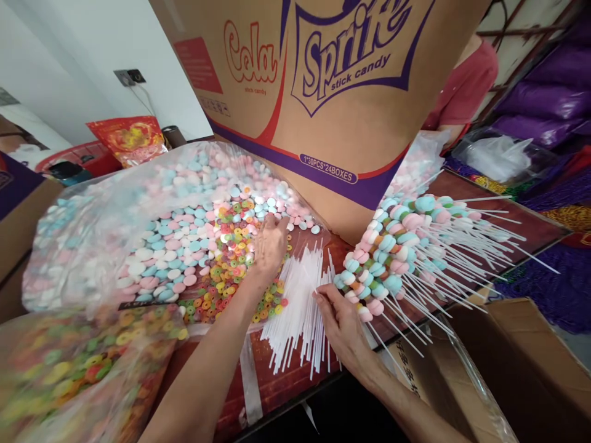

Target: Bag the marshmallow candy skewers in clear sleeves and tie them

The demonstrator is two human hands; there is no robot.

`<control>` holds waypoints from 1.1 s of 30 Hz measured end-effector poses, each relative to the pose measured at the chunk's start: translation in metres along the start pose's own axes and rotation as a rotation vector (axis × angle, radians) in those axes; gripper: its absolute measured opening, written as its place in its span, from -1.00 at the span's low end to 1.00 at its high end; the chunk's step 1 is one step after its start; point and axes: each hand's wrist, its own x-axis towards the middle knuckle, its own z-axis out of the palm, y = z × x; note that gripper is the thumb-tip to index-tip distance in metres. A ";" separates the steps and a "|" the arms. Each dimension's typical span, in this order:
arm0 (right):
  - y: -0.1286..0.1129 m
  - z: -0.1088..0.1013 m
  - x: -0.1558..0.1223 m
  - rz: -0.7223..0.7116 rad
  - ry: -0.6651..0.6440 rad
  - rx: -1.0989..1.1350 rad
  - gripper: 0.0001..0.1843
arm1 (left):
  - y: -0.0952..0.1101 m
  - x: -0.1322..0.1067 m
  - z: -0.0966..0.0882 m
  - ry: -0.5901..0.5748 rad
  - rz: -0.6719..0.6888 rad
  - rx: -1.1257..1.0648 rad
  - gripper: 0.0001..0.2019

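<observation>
My left hand (270,246) is among the loose candies, its fingers curled down where the gummy rings (221,280) meet the pastel marshmallow discs (178,231). What its fingertips hold is hidden. Beside the pile of thin white sticks (298,301), my right hand (344,323) has thumb and fingers pinched together, seemingly on one white stick at the pile's right edge. Just beyond it lies a stack of candy skewers (392,252), with pink, blue and white marshmallows and gummy rings threaded on sticks that point to the right.
A large cardboard carton (295,123) stands behind the candies. The marshmallows spill from a clear plastic bag (92,215); a bag of gummy rings (78,375) is at front left. An open cardboard box (521,363) sits lower right. Another person's red sleeve (475,80) shows behind the carton.
</observation>
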 end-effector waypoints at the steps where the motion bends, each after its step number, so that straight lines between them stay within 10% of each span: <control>1: 0.000 0.000 0.000 -0.003 -0.002 -0.006 -0.74 | 0.004 0.005 0.003 -0.027 -0.001 0.047 -0.66; 10: 0.001 0.000 -0.002 -0.046 -0.027 -0.076 -0.75 | 0.023 0.002 0.015 -0.115 0.022 0.154 -0.62; 25: 0.002 0.002 -0.002 -0.045 -0.039 -0.028 -0.75 | -0.021 -0.021 0.006 -0.048 -0.091 -0.209 -0.72; 33: 0.002 0.003 -0.003 -0.031 -0.046 -0.032 -0.77 | -0.010 -0.003 0.012 -0.156 -0.012 -0.191 -0.81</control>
